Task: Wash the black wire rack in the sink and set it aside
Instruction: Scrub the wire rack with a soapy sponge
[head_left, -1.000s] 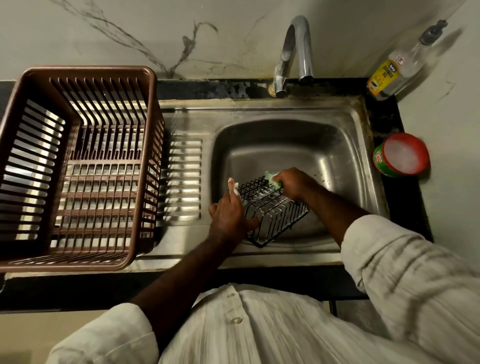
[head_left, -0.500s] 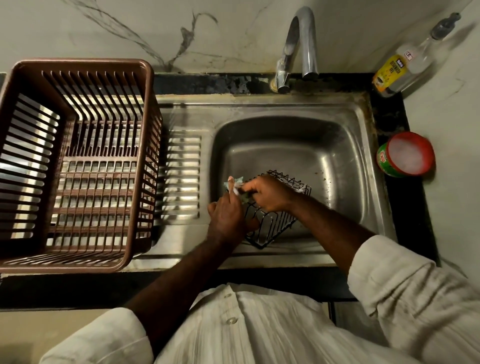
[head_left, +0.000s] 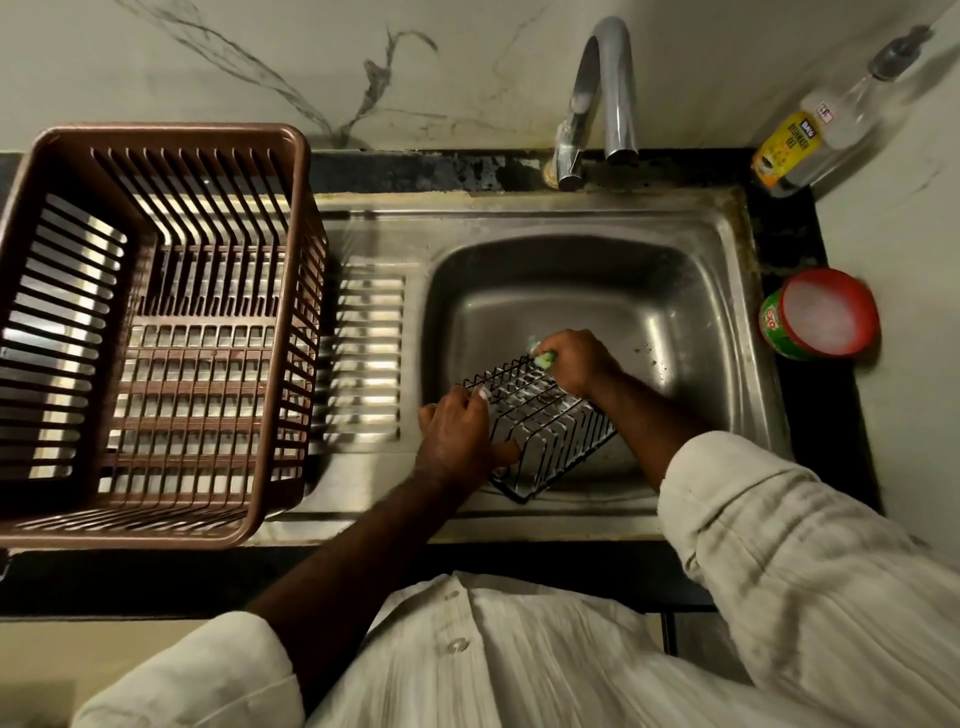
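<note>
Stainless sink (head_left: 519, 208), near side: the left hand (head_left: 457, 431) grips the black wire rack (head_left: 545, 426) by its left edge. At the rack's far end the right hand (head_left: 576, 361) clutches a green scrub pad (head_left: 543, 358) against the wires.

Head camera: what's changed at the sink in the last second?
The right hand, gripping the green scrubber, swept left across the black wire rack to the left hand, then back to the rack's far edge. The left hand still holds the rack's left side; the rack stays tilted in the sink.
</note>
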